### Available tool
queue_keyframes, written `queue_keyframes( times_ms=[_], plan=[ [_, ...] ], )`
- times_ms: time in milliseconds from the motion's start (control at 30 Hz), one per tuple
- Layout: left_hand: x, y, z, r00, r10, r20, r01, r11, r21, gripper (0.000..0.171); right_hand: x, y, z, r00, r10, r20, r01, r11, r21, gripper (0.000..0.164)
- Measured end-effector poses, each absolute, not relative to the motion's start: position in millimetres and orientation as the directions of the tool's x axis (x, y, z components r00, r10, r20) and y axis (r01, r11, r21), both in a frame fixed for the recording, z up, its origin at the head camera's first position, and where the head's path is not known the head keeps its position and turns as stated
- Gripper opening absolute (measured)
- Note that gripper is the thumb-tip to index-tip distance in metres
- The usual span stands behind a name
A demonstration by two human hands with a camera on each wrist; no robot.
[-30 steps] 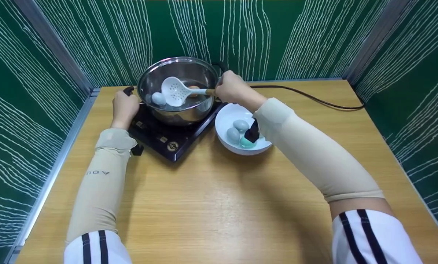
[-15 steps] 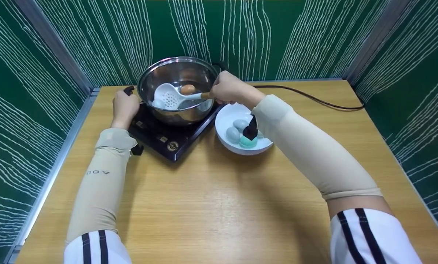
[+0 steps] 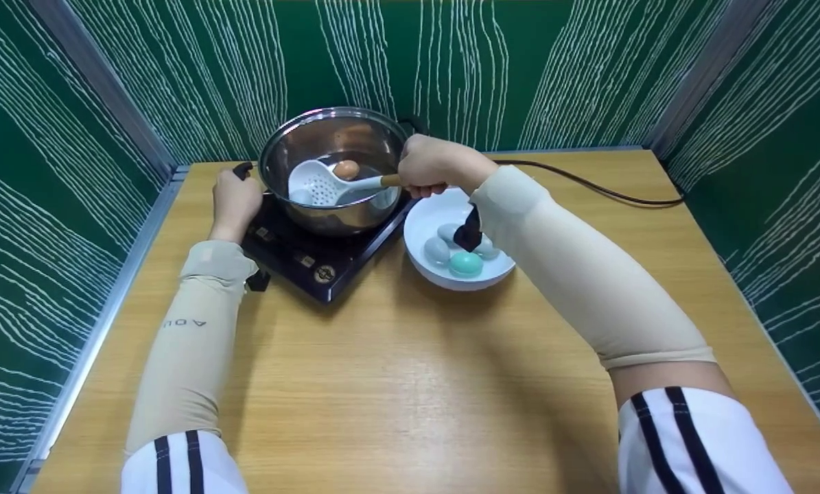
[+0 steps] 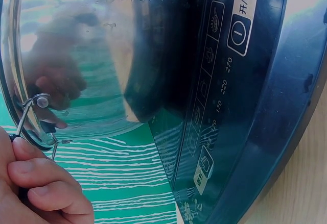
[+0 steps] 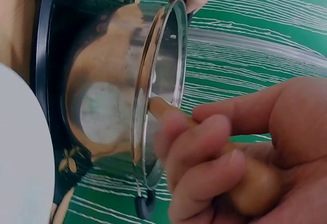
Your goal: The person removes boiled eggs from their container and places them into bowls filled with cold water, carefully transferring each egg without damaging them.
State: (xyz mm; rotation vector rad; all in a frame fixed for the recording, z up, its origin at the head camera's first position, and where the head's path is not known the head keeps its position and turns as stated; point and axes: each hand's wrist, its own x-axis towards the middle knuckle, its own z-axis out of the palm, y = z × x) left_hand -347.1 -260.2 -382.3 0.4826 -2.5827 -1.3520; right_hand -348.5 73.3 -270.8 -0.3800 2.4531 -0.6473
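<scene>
My left hand (image 3: 235, 202) grips the black handle (image 3: 243, 169) of a steel pot (image 3: 334, 221) at the back left; the left wrist view shows its fingers curled round it. In my right hand (image 3: 440, 163) is a white slotted ladle (image 3: 322, 186), held by its wooden handle (image 5: 253, 185). The ladle's perforated bowl is tilted inside the pot. Right beside it lies a brown egg (image 3: 346, 170). A pale egg (image 3: 301, 197) shows at the ladle's left edge, overlapping it in the head view.
Under the pot is a black induction cooker (image 3: 300, 264). To its right stands a white bowl (image 3: 418, 230) with several pale eggs (image 3: 437, 250) and a green egg (image 3: 466, 263). A dark cable (image 3: 588, 184) runs along the table's back right.
My right hand has lowered the ladle deeper into the pot, bringing its bowl left against the pale egg. The brown egg has come into view and drifted left. My left hand has stayed put.
</scene>
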Motion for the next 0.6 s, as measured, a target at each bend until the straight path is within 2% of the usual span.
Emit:
queue_keyframes(
  times_ms=[100, 233, 433, 600],
  plan=[
    [-346.5, -260.1, -382.0, -0.928, -0.373, 0.006, -0.207, 0.529, 0.823, 0.009, -348.1, 71.6, -269.4, -0.800, -0.385, -0.460, -0.131, 0.860, -0.492, 0.025],
    [-346.8, -260.5, -381.3, -0.930, -0.367, 0.008, -0.204, 0.535, 0.820, 0.018, -350.1, 71.8, -270.8, -0.816, -0.387, -0.430, -0.133, 0.849, -0.511, 0.029],
    [-347.3, -260.5, -383.2, -0.930, -0.367, 0.012, -0.202, 0.539, 0.817, 0.012, -351.8, 78.2, -273.4, -0.829, -0.366, -0.422, -0.077, 0.823, -0.563, 0.026],
    [-347.4, -260.0, -383.8, -0.927, -0.375, 0.018, -0.201, 0.536, 0.820, 0.007, -353.1, 83.3, -275.6, -0.816, -0.368, -0.446, -0.057, 0.819, -0.571, 0.019]
  ],
)
